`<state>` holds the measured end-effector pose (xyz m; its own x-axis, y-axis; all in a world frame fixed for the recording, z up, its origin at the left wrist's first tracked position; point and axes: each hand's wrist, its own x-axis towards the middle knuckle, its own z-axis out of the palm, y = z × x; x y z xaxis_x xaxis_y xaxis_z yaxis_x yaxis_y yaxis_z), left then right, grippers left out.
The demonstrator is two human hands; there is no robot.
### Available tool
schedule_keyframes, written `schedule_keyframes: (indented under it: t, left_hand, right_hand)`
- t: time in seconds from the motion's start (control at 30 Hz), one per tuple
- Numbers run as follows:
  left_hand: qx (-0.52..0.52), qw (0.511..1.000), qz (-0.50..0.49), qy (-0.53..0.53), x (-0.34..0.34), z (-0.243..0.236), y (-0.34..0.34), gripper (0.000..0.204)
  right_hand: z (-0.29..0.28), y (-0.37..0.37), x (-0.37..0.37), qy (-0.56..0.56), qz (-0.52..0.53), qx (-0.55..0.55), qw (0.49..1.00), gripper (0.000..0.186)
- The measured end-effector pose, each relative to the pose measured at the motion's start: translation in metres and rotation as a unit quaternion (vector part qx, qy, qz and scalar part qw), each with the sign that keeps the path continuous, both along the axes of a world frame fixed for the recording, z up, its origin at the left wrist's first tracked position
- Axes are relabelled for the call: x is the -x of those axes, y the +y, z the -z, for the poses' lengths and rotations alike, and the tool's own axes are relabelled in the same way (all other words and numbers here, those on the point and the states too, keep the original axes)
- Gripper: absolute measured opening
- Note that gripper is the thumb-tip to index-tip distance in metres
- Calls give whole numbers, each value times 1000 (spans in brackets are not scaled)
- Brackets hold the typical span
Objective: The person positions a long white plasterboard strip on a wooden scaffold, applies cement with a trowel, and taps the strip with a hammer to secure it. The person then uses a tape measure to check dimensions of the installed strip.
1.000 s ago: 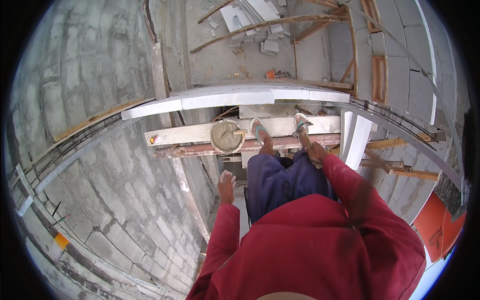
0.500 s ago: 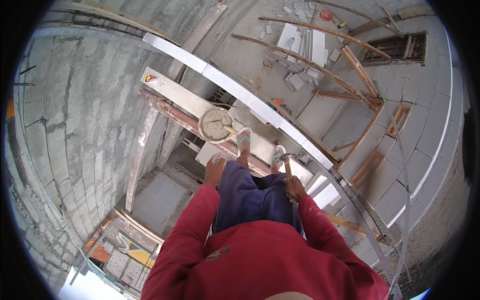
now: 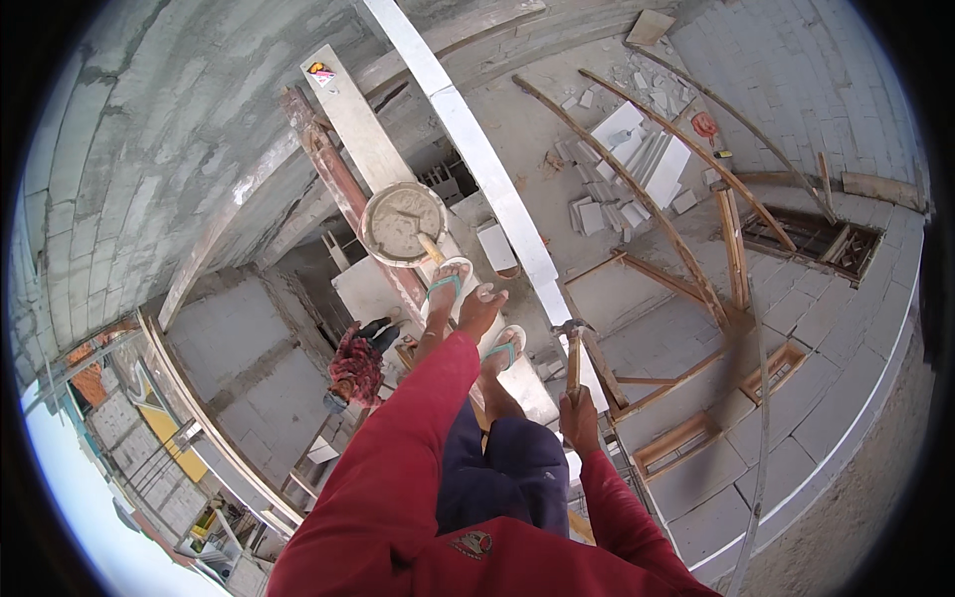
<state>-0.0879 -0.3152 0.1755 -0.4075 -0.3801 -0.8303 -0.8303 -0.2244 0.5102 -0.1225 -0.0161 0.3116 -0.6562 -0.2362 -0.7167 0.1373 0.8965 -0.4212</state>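
My right hand is closed round the wooden handle of a hammer, whose metal head lies against or over the white block ledge. My left hand reaches forward between my sandaled feet, fingers loosely bent and apart, nothing visible in it. A round bucket of grey mortar with a wooden-handled trowel stands on the pale plank, just beyond my left foot. A reddish beam runs alongside the plank.
I am high above floors. A co-worker in a red patterned top is below, left. Block walls rise left. Down to the right are curved timber poles, stacked white boards and wooden frames. Small colourful objects sit at the plank's far end.
My view has turned, so the plank and white ledge now run lengthwise. My left hand has moved forward and right; my right hand has raised the hammer toward the ledge. The co-worker has appeared below.
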Motion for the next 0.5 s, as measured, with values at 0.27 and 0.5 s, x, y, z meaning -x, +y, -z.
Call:
schedule_keyframes:
  t: [0.27, 0.5]
  left_hand:
    - [86, 963, -242, 83, 125, 151, -6, 98]
    - [42, 956, -284, 60, 150, 192, -46, 105]
  right_hand:
    - [124, -37, 46, 25, 116, 115, 986, 31]
    - [173, -20, 50, -268, 651, 201, 681, 16]
